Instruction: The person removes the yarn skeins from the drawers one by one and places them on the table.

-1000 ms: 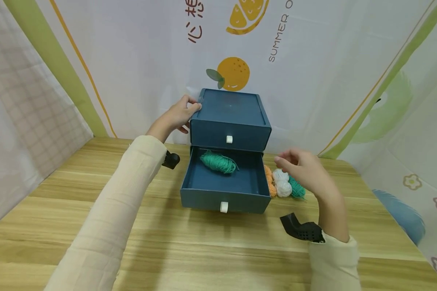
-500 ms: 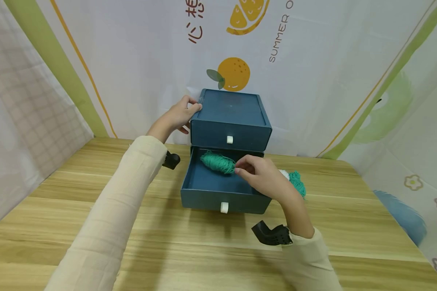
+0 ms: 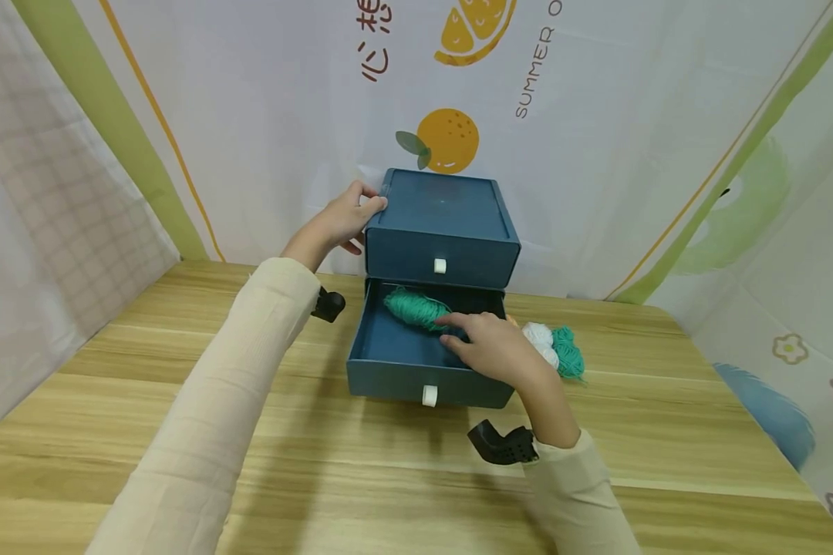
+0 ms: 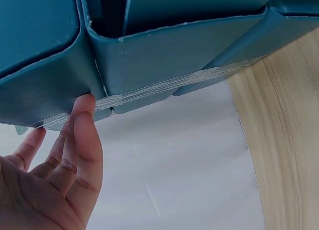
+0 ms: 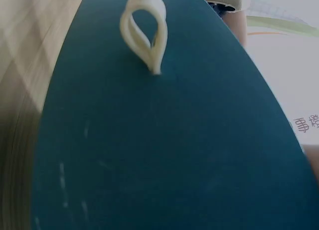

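Observation:
A blue two-drawer unit (image 3: 443, 204) stands on the table with its lower drawer (image 3: 403, 375) pulled out. My left hand (image 3: 340, 217) rests at its left side, thumb at the top edge; in the left wrist view, the fingertips touch the side wall just by a strip of clear tape (image 4: 149, 92). A green skein of yarn (image 3: 414, 308) lies inside the open drawer. My right hand (image 3: 493, 347) reaches in over the drawer's right wall, with thumb and index finger apart and the index fingertip right at the skein's right end. The right wrist view shows mostly the drawer front (image 5: 149, 150).
White yarn balls (image 3: 540, 338) and another green skein (image 3: 568, 354) lie on the wooden table (image 3: 389, 493) right of the unit, with a bit of orange yarn partly hidden behind my right hand. White loop pulls (image 3: 429, 395) stick out from the drawer fronts. A printed cloth (image 3: 284, 116) hangs behind.
My right hand has moved left from above the table yarn into the open drawer, reaching the green skein; its thumb and index finger have spread since half a second ago. My left hand stays put.

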Tool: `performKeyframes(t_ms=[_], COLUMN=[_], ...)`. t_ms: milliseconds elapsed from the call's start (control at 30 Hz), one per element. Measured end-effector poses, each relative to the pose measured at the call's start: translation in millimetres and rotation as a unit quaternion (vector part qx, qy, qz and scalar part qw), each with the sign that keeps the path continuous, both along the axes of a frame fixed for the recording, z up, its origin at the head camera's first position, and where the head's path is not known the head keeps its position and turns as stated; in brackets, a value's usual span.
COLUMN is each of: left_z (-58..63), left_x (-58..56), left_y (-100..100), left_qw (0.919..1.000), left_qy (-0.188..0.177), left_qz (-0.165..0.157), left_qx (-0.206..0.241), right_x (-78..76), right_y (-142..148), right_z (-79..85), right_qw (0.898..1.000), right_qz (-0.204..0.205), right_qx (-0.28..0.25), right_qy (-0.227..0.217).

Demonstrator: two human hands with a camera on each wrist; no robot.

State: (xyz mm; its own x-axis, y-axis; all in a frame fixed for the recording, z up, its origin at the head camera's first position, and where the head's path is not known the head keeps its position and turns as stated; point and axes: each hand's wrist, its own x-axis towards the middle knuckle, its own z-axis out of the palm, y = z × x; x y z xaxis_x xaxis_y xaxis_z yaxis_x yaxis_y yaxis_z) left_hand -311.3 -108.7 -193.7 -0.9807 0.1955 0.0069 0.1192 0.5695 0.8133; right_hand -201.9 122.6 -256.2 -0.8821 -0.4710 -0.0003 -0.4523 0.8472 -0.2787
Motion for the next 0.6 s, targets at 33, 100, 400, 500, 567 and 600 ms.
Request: performKeyframes(t_ms=[33,100,400,500,567,600], left_z=[0.1,0.3,-0.3,-0.3,-0.4,-0.6], left_x=[0.2,0.6,-0.5,-0.3,0.0,0.0], left_y=[-0.1,-0.3,-0.4,-0.2,-0.2,-0.3], left_qw=[1.0,1.0,1.0,1.0,1.0,1.0], left_qy=[0.0,0.0,0.0,0.0,0.001,0.001], left_qz=[0.0,0.0,-0.001,0.001,0.002,0.002], left_qx=[0.0,-0.001,-0.003,-0.004,-0.004,-0.005], right_x=[0.0,0.5,-0.8,-0.6,-0.5,-0.2], right_y=[-0.3,-0.9,-1.3,-1.2,-0.8,-0.8], right_z=[-0.1,-0.2,-0.2,-0.9,-1.1,-1.2], right_qw=[1.0,1.0,0.999,0.999,1.0,1.0], right_qz=[-0.003,-0.009,-0.019,-0.021,-0.018,-0.017], right_qx=[0.008,0.018,0.048,0.041,0.025,0.016], right_qy=[0.0,0.006,0.002,0.0,0.002,0.002])
